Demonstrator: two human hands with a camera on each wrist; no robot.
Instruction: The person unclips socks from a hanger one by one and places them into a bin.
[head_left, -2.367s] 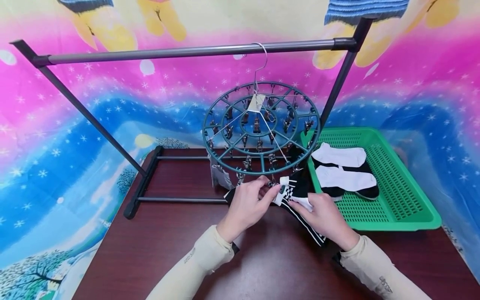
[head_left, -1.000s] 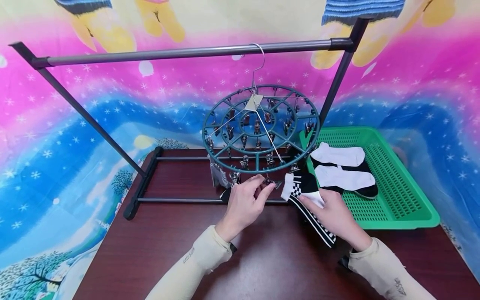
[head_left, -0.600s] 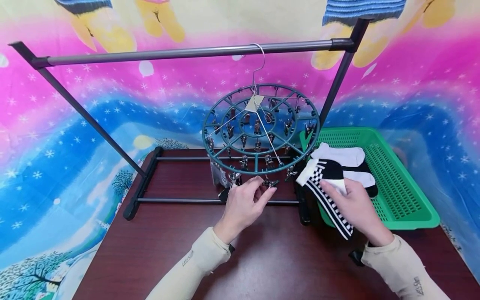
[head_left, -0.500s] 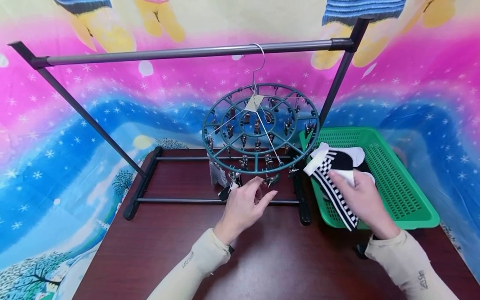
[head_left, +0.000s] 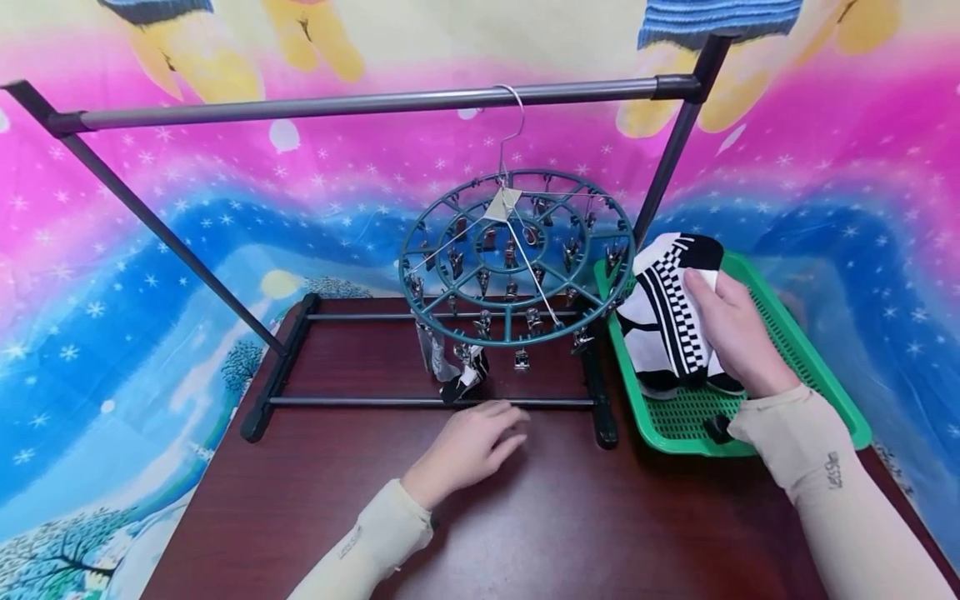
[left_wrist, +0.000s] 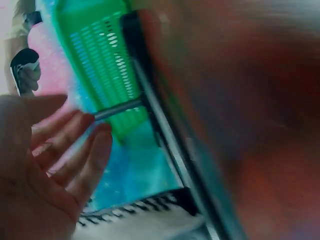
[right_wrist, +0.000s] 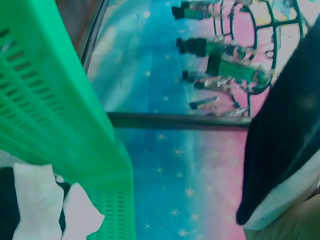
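My right hand [head_left: 738,329] pinches a black-and-white checkered sock [head_left: 678,308] between thumb and fingers, held up over the green basket [head_left: 651,437]. Part of that sock fills the right side of the right wrist view, its dark face [right_wrist: 285,130] close to the camera. White-and-black socks [head_left: 647,348] lie in the basket, partly covered by the held one. My left hand [head_left: 476,442] is over the table with loose fingers and holds nothing. It is just below a metal clip [head_left: 522,360] on the front of the round clip hanger [head_left: 507,340].
The hanger hooks onto the top bar [head_left: 360,104] of a dark metal rack. A grey sock [head_left: 437,354] and a black-and-white sock [head_left: 467,379] hang from its left front. The rack's foot [head_left: 603,421] stands beside the basket. A printed cloth [head_left: 187,192] backs the table.
My right hand has carried the checkered sock from the front clip rightward and up over the basket. My left hand has let go of the clip and dropped toward the table.
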